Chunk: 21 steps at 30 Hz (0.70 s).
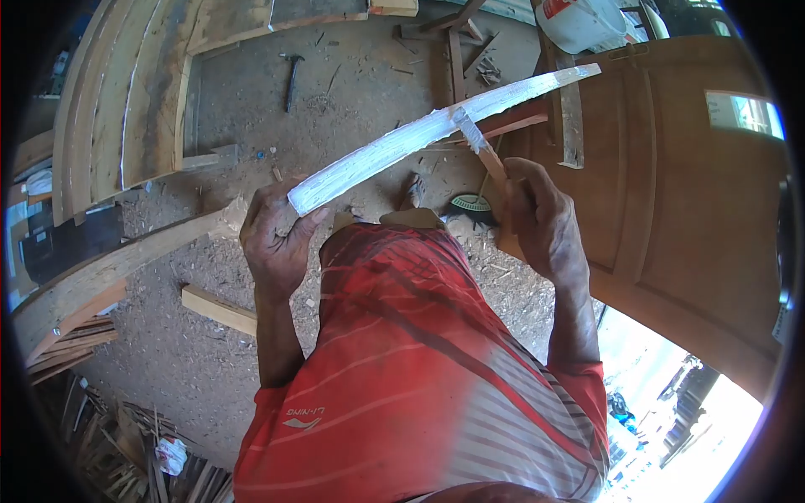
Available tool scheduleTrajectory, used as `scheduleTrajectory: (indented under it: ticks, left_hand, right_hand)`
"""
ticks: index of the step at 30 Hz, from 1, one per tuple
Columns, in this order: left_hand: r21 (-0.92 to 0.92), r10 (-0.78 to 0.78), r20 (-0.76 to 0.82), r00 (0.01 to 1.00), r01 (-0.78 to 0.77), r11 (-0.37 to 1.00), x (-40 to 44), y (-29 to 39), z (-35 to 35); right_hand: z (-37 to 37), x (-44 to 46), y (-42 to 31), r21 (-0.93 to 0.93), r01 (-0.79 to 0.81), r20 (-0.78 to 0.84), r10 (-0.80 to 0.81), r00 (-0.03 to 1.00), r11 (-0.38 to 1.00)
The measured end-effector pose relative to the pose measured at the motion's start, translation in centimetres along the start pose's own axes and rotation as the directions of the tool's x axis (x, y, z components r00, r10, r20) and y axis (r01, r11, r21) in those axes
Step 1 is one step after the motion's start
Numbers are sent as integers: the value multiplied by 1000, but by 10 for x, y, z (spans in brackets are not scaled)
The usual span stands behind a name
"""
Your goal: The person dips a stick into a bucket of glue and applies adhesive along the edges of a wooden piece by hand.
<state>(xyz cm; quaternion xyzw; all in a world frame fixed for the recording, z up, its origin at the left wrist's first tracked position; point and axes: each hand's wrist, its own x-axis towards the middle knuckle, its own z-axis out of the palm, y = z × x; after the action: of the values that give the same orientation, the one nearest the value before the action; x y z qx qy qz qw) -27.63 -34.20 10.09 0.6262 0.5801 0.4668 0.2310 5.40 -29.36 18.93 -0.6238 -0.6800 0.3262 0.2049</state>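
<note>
My left hand [275, 239] is closed on the near end of a long wooden strip [377, 163], holding it raised in front of me. The strip slants up to the right, and its upper face is coated in a white, glue-like paste. In my right hand [545, 220] is a thin flat wooden stick [490, 161], gripped by its lower end. White paste also covers the stick's tip, which lies against the strip near its middle. Bare wood shows at the strip's far right end.
A hammer [293, 82] lies on the littered floor. Joined boards [159, 92] stand at the left, above a curved plank [138, 254]. A brown panelled door [671, 193] and white bucket [584, 25] are at the right. A wood block [220, 309] and scraps [138, 453] lie lower left.
</note>
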Motion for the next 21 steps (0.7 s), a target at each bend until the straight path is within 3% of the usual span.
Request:
scheduleTrajectory:
  ticks: [3, 5, 7, 9, 12, 18, 19, 21]
  left_hand:
    - [3, -1, -7, 1000, 1, 1000, 0, -3, -1]
    - [-22, 17, -23, 1000, -17, 1000, -2, -5, 1]
    - [-20, -20, -24, 1000, 19, 1000, -3, -3, 1]
    - [-15, -26, -12, 1000, 26, 1000, -2, -4, 1]
    - [4, -10, -10, 1000, 10, 1000, -2, -7, -1]
    - [-50, -10, 4, 1000, 10, 999, 4, -11, -2]
    - [-43, 2, 9, 1000, -1, 999, 4, -12, -2]
    - [-42, 5, 11, 1000, -5, 999, 5, -14, -4]
  right_hand:
    - [-3, 14, -2, 91, -156, 113, 145, 983, 984]
    - [5, 30, 17, -73, 148, 38, -146, 989, 986]
    - [9, 45, 29, -187, 211, -32, -221, 975, 959]
    - [14, 58, 30, -223, 68, -131, -99, 986, 972]
    - [11, 57, 25, -93, -39, -255, 14, 967, 995]
    - [27, 18, 9, -360, 186, -206, -272, 940, 914]
    - [36, 11, 3, -388, 115, -200, -205, 958, 914]
    - [51, 0, -11, -366, 267, -127, -332, 935, 892]
